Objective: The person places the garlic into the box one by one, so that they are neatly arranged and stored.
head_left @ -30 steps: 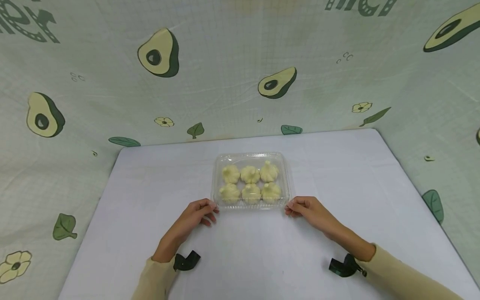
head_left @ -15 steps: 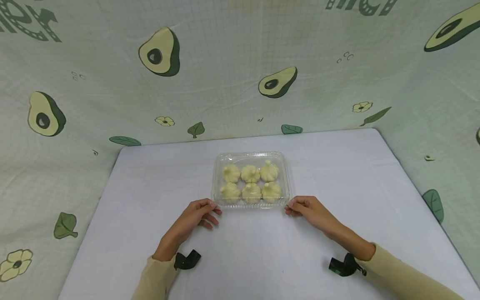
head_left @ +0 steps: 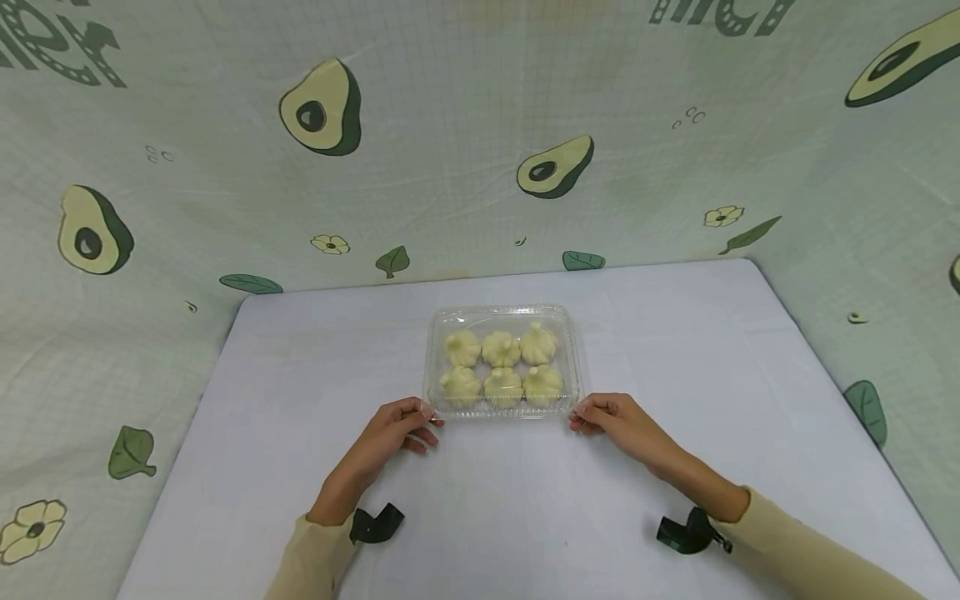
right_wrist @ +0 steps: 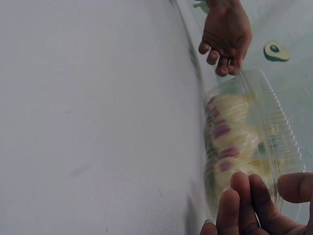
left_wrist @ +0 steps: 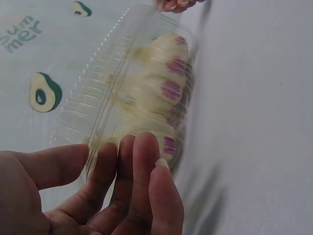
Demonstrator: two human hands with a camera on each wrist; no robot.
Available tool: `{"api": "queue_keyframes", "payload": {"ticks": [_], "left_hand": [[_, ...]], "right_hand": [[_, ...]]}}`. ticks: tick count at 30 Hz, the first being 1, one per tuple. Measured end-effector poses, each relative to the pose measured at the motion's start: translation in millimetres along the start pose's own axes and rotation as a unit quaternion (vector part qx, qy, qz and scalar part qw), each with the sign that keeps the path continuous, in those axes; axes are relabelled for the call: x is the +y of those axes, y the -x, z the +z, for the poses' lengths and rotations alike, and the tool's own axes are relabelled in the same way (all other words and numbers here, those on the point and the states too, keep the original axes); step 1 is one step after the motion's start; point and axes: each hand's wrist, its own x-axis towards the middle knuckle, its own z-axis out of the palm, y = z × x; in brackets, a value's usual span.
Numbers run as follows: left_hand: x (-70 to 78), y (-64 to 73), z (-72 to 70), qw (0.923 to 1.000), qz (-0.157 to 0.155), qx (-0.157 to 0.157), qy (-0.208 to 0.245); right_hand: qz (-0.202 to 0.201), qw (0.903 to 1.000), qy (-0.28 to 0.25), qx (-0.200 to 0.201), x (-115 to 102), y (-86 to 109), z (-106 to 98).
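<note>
A clear plastic clamshell box (head_left: 498, 313) lies on the white table with its lid down. Inside, pale garlic bulbs (head_left: 502, 386) stand in two rows, and purple patches show low on them in both wrist views. My left hand (head_left: 396, 427) pinches the rim at the near left corner between thumb and forefinger, its other fingers spread loosely below. At the near right corner, my right hand (head_left: 617, 422) pinches the same rim with thumb and fingertips. The lid's seam (left_wrist: 105, 110) runs between the left thumb and fingers.
White cloth covers the table (head_left: 697, 350). Behind it and at both sides hangs a pale curtain (head_left: 450, 117) printed with avocados, leaves and flowers. A black wrist camera (head_left: 377, 523) sits at the left cuff, another black camera (head_left: 686, 535) at the right.
The fingers of my left hand shift slightly at the corner of the box. My right hand and the box stay in place.
</note>
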Motion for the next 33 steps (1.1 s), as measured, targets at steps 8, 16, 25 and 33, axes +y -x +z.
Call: {"api": "queue_keyframes", "payload": {"ticks": [8,16,25,33], "left_hand": [[1.1,0.3,1.6,0.9999,-0.006,0.002,0.008],[4.1,0.1,2.9,0.9996,-0.012,0.016,0.019],[4.4,-0.6,3.0,0.9995,-0.017,0.022,0.017],[4.5,-1.1,3.1,0.9994,-0.02,0.018,0.022]], "right_hand": [[0.002,1.0,-0.004,0.002,0.9,-0.5,0.6],[-0.001,1.0,-0.008,0.0,0.8,-1.9,1.0],[0.003,1.0,-0.005,0.001,0.1,-2.7,1.0],[0.003,0.9997,-0.023,0.0,-0.9,-3.4,1.0]]}}
